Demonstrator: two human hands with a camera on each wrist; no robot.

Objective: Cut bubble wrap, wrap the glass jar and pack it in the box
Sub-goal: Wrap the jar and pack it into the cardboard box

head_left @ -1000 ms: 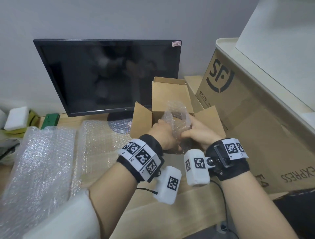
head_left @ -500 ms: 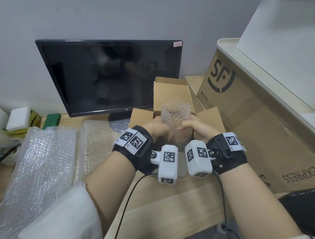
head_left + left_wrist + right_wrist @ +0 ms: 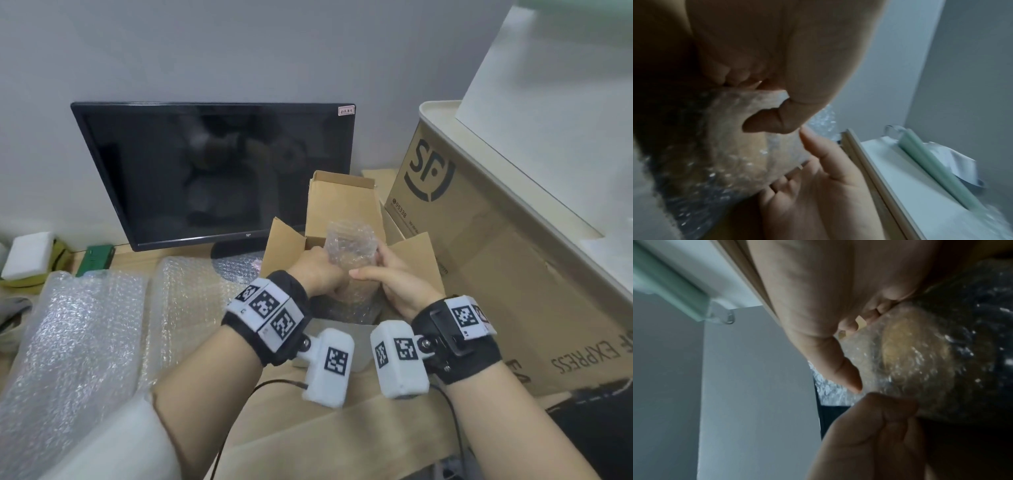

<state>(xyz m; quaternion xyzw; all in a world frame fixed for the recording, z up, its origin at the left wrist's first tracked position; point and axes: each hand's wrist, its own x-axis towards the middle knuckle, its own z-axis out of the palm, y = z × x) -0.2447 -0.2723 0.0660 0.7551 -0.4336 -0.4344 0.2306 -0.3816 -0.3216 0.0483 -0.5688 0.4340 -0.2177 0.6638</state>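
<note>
The glass jar, wrapped in bubble wrap (image 3: 350, 250), stands upright in the mouth of a small open cardboard box (image 3: 342, 202); its top sticks up above the flaps. My left hand (image 3: 317, 270) grips the wrapped jar from the left, fingers curled round it. My right hand (image 3: 387, 274) holds it from the right, thumb stretched across the front. In the left wrist view the wrapped jar (image 3: 719, 146) lies between both hands. The right wrist view shows the wrapped jar (image 3: 910, 353) with a yellowish patch inside.
A black monitor (image 3: 212, 171) stands behind the box. A large SF Express carton (image 3: 496, 260) sits close on the right. Sheets of bubble wrap (image 3: 78, 335) cover the desk on the left, with a white foam block (image 3: 27, 253) and a green object (image 3: 97, 258) behind.
Both hands have kept their hold on the wrapped jar in the box mouth. My wrists dropped and turned slightly, and the right thumb now stretches across the jar's front.
</note>
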